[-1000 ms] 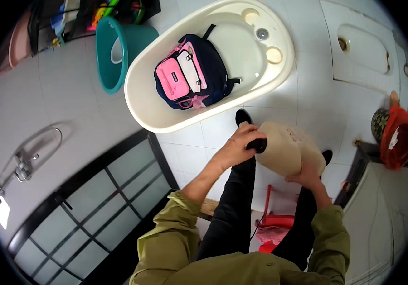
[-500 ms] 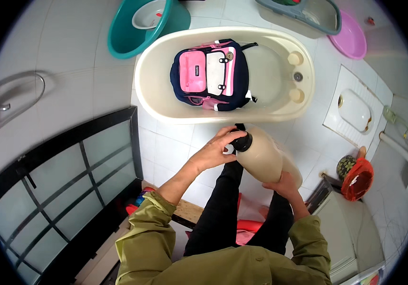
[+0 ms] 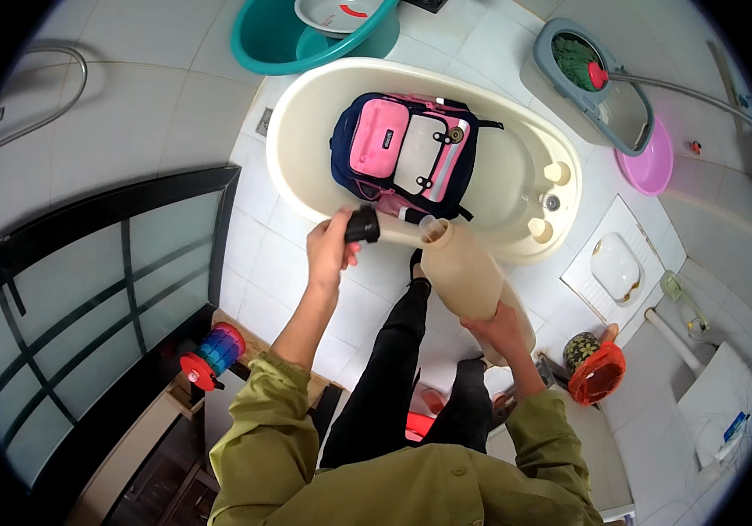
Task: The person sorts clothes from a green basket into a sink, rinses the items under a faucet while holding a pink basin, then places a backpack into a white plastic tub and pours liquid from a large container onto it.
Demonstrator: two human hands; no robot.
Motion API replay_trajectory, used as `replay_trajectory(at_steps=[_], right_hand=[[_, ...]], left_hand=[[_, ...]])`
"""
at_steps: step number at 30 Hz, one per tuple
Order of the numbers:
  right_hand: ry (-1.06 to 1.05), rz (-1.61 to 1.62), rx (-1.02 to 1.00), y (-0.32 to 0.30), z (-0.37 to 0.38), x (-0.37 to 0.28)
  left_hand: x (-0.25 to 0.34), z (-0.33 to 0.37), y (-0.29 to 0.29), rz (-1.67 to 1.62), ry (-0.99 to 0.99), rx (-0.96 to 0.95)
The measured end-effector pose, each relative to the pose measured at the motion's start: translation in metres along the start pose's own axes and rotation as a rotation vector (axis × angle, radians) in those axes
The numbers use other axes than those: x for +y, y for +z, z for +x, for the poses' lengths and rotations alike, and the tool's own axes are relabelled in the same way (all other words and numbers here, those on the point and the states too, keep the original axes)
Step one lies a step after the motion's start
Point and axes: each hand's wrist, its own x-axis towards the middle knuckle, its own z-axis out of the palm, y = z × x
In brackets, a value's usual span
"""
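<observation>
Change since half a second ago: the black screw cap, then seated on the bottle neck under the left hand, is now off and held clear to the left of the open mouth; the view has also swung so the tub sits higher and more centred.

Item: large beige translucent plastic bottle. Long axis runs diagonally, base at lower right, open round mouth at upper left, tilted toward the rim of the cream oval plastic tub. Body smooth, pale tan, unlabelled on the visible side, narrowing to a short neck.

Position: held above white floor tiles, just in front of the tub, over the person's black-trousered legs.

Hands: left hand closed around the cap; right hand gripping the bottle's lower body from beneath.

In tub: navy and pink backpack, lying flat.
</observation>
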Motion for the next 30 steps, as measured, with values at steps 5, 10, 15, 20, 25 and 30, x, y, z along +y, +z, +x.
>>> replay_trajectory(at_steps=[5, 10, 15, 20, 25, 30], right_hand=[[0.086, -0.044, -0.033, 0.005, 0.03, -0.018], [0.0, -0.009, 0.075, 0.014, 0.056, -0.031], [0.072, 0.033, 0.002, 0.01, 0.067, -0.057], [0.086, 0.017, 0.003, 0.009, 0.08, -0.062], [0.117, -0.011, -0.046, 0.006, 0.089, -0.062], [0.098, -0.011, -0.003, 0.0, 0.094, -0.067]], left_hand=[[-0.058, 0.001, -0.054, 0.027, -0.135, 0.051], [-0.103, -0.014, -0.076, -0.039, -0.31, 0.098], [-0.126, -0.025, -0.078, -0.037, -0.391, 0.123], [-0.124, -0.021, -0.076, -0.041, -0.404, 0.067], [-0.117, -0.015, -0.07, -0.05, -0.354, 0.055], [-0.117, -0.015, -0.059, -0.074, -0.386, 0.007]])
